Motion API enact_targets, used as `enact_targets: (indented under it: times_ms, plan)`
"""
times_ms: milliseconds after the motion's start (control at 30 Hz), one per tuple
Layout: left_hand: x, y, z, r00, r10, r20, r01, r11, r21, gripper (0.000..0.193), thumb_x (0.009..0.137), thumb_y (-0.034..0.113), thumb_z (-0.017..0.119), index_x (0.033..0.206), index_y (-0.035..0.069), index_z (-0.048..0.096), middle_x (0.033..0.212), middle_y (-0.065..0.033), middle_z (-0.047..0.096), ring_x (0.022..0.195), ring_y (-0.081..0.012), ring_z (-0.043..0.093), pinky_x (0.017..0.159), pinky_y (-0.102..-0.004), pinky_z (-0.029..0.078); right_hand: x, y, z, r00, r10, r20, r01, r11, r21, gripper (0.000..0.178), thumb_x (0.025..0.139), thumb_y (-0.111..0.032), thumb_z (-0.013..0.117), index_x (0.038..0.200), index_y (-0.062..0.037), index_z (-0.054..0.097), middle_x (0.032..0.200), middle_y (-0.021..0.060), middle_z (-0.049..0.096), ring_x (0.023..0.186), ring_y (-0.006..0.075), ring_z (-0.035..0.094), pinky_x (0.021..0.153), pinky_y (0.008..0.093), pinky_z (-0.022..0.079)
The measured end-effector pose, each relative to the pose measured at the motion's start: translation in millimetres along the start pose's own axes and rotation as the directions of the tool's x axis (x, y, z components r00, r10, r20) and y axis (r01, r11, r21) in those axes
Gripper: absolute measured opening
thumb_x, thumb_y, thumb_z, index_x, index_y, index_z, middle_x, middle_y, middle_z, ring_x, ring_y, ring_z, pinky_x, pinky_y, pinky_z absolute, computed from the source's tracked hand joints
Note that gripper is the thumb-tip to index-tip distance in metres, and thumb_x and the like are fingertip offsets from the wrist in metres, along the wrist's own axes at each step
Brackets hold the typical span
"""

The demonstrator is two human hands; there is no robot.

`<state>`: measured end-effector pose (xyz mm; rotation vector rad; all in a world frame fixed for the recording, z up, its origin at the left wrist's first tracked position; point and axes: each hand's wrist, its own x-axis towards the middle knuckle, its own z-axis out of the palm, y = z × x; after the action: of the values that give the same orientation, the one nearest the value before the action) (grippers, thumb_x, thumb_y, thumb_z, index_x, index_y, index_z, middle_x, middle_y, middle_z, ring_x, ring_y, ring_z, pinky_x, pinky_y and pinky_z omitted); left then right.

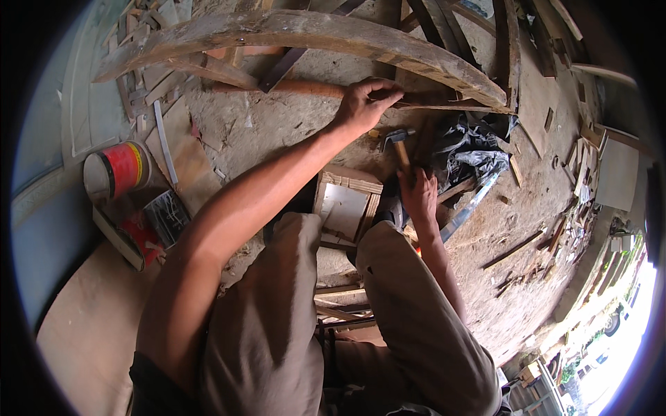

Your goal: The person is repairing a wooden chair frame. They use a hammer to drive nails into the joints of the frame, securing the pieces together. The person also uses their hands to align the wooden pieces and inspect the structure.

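My right hand [418,196] is closed around the wooden handle of a claw hammer [400,144], whose dark metal head points away from me. Reaching farther out, my left hand [368,106] has its thumb and fingertips pinched together; whatever they may hold is too small to make out. That hand is beside a thin wooden strip [444,107] under a large curved wooden beam [305,29]. Between my knees stands a small wooden frame [374,186] with a white panel [343,210] inside it.
A crumpled black plastic bag [466,143] lies right of the hammer, beside a long blade-like tool [472,206]. At the left are a red and yellow can [125,168] and a dark container [166,217]. Wood scraps [513,249] litter the dirt floor on both sides.
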<state>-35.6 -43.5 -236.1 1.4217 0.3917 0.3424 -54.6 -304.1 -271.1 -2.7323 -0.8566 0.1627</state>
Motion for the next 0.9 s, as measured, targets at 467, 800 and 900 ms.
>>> enact_targets:
  times_ms: [467, 800, 900]
  plan:
    - [-4.6, -9.2, 22.5, 0.982, 0.099, -0.164, -0.107, 0.993, -0.041, 0.013, 0.083, 0.012, 0.074, 0.093, 0.003, 0.073, 0.090, -0.0062, 0.071, 0.086, -0.0133, 0.064, 0.075, -0.0272, 0.049, -0.5, -9.2, -7.7, 0.986, -0.032, -0.164, 0.047, 0.995, 0.093, 0.029, 0.087, -0.025, 0.067, 0.099, 0.0010, 0.060, 0.092, 0.0253, 0.057, 0.086, 0.0435, 0.055, 0.078, 0.0488, 0.047]
    - [-10.9, -22.3, 37.2, 0.943, 0.184, -0.277, -0.199, 0.980, -0.026, 0.011, 0.085, 0.010, 0.072, 0.094, 0.003, 0.071, 0.098, -0.0062, 0.068, 0.090, -0.0159, 0.062, 0.077, -0.0281, 0.049, -11.5, -17.0, -93.3, 0.969, 0.159, 0.192, -0.219, 0.908, 0.358, 0.028, 0.094, -0.022, 0.059, 0.100, 0.0050, 0.058, 0.080, 0.0233, 0.062, 0.068, 0.0381, 0.062, 0.061, 0.0420, 0.047]
    - [-12.3, -22.4, 35.0, 0.948, 0.169, -0.271, -0.177, 0.984, -0.006, 0.011, 0.085, 0.010, 0.072, 0.095, 0.004, 0.071, 0.099, -0.0069, 0.068, 0.101, -0.0199, 0.061, 0.085, -0.0304, 0.048, -8.9, -41.9, -130.2, 0.862, 0.293, 0.415, -0.442, 0.834, 0.329, 0.033, 0.095, -0.027, 0.059, 0.104, 0.0049, 0.059, 0.075, 0.0209, 0.060, 0.061, 0.0245, 0.060, 0.057, 0.0369, 0.046]
